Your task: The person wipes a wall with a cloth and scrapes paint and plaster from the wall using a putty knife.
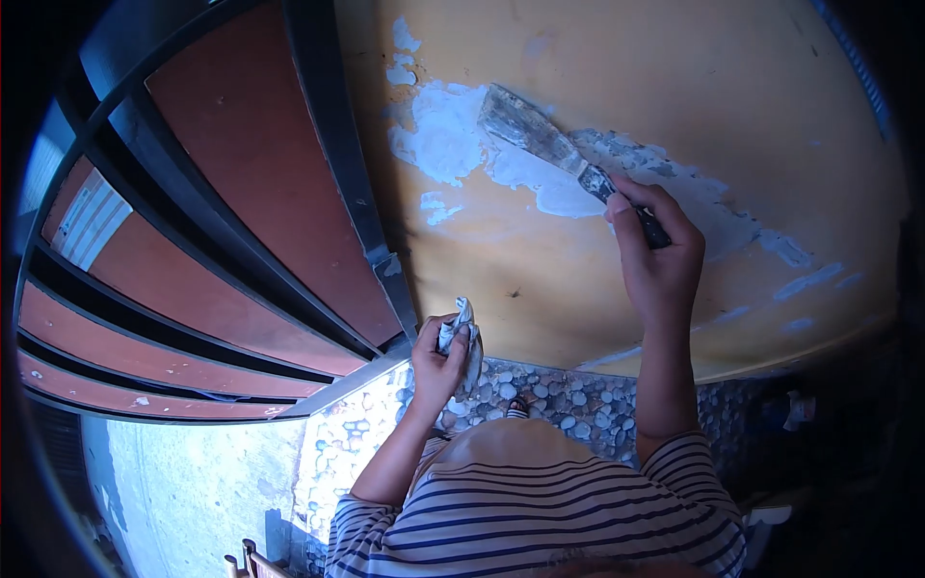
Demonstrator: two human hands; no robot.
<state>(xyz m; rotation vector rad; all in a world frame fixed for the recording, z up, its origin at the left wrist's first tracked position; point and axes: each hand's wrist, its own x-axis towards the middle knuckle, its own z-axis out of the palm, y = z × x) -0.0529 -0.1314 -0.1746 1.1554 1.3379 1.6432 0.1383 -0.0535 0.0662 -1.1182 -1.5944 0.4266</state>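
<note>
My right hand [657,241] is closed round the dark handle of a putty knife [530,130]. The knife's wide, smeared blade points up and left, over a white patch of filler [438,130] on the yellow wall [540,289]; whether the blade touches the wall I cannot tell. More filler runs down to the right behind my right hand, with a rough grey stretch near the blade. Lower and to the left, my left hand [440,361] grips a crumpled whitish bag [465,352], its twisted top sticking up past the fingers. The bag's contents are hidden.
A dark metal frame with reddish-brown panels [241,144] stands close on the left, beside my left hand. Pebbled ground [568,400] lies below the wall, with pale concrete [202,472] at lower left. Part of a wooden chair [255,561] shows at the bottom.
</note>
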